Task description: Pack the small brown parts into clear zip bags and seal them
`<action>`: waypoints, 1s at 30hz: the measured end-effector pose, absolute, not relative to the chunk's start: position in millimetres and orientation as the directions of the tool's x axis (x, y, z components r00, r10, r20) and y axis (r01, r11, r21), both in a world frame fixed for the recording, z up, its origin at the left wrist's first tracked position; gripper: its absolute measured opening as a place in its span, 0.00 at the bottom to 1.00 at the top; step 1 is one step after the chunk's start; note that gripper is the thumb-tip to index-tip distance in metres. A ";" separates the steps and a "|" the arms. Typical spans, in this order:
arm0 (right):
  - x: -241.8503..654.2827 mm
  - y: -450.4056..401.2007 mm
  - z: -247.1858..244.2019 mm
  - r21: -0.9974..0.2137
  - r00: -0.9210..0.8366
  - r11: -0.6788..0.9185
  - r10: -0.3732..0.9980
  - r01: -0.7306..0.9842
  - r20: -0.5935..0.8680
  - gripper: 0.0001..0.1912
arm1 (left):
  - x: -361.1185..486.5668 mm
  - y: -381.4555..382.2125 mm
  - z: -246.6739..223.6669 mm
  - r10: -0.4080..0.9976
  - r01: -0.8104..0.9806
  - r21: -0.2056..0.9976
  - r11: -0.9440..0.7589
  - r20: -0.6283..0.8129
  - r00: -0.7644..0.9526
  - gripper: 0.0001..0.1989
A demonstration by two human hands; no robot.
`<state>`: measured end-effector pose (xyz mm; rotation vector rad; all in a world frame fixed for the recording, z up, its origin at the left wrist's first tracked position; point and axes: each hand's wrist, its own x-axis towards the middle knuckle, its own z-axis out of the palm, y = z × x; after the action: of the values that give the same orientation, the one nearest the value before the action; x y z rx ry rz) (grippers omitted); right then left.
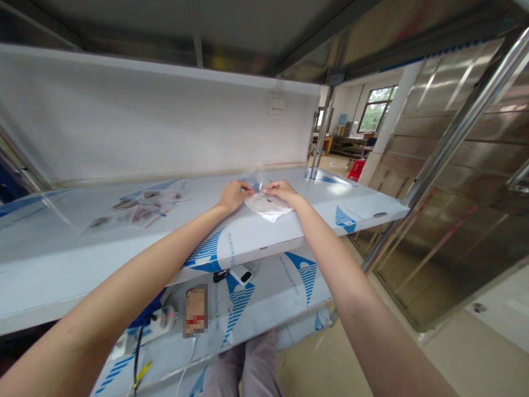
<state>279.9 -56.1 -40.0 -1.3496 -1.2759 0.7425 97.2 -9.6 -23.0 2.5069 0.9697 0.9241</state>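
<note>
In blue, "PE Protective Film" could be read on the lower shelf [264, 306], and part of similar wording was seen on the main shelf [366, 201] above it. At the left of the main shelf, small clear bags [144, 208] with dark contents were spread. On the lower shelf, a white device [236, 272], a power strip [165, 320] and a blurred-out rectangular thing [196, 310] were placed. The far side was bounded by a white wall [185, 121]; at far right, a red stool [356, 169] was partly hidden. Centrally on the main shelf, clear plastic [259, 177] was pinched by the left hand [235, 194] and the right hand [283, 190], fingers drawn narrow, above a white packet [268, 209]; whether the two were joined could not be told.
</note>
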 end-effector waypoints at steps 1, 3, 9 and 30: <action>280.0 -56.3 -39.9 -0.950 0.223 0.164 0.948 0.267 0.226 0.05 | 97.7 -12.7 -21.6 0.697 0.514 0.471 -0.717 0.470 0.542 0.11; 280.4 -56.1 -39.7 -0.949 0.210 0.174 0.950 0.262 0.231 0.06 | 98.9 -18.8 -19.2 0.719 0.551 0.462 -0.695 0.474 0.509 0.11; 279.1 -54.2 -40.2 -0.952 0.203 0.183 0.950 0.245 0.235 0.05 | 100.4 -21.6 -22.0 0.724 0.573 0.444 -0.689 0.458 0.515 0.15; 276.0 -58.4 -30.9 -0.939 0.169 0.137 0.965 0.317 0.198 0.02 | 88.0 -20.2 -14.8 0.672 0.591 0.335 -0.734 0.490 0.556 0.13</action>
<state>276.0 -58.4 -30.9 -1.3828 -1.3489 0.7733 88.0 -20.2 -14.8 2.6535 1.0828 0.9206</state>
